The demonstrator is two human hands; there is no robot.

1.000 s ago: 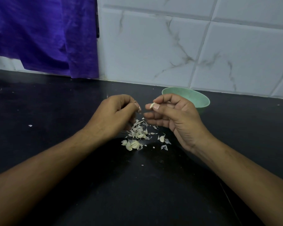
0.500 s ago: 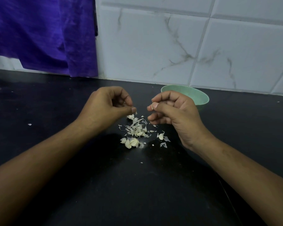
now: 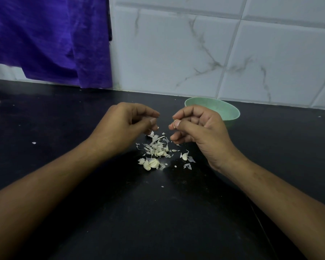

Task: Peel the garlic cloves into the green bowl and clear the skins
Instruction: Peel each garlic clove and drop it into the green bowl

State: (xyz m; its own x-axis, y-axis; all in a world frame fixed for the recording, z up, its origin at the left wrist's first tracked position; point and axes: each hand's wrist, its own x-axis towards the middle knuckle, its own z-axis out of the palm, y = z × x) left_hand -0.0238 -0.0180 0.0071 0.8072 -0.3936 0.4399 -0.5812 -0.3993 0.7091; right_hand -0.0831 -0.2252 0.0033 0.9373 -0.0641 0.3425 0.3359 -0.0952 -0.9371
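My right hand (image 3: 201,128) pinches a small garlic clove (image 3: 175,123) between thumb and forefinger, just in front of the green bowl (image 3: 232,114). My left hand (image 3: 126,126) hovers a little to the left with curled fingers, and a tiny flake of skin (image 3: 158,127) sits at its fingertips. Below both hands, a pile of torn garlic skins (image 3: 156,146) lies on the black counter (image 3: 158,212). A few unpeeled cloves (image 3: 150,164) sit at the pile's near edge, and one more clove (image 3: 184,156) lies to the right. The bowl's inside is hidden.
A white marbled tile wall (image 3: 195,53) runs behind the counter, and the bowl stands close to it. A purple cloth (image 3: 49,38) hangs at the back left. A stray skin scrap (image 3: 34,143) lies on the counter to the left.
My left hand has drawn back from the clove in my right hand, leaving a gap between the hands. More skin bits lie on the pile. My right hand stays in place.
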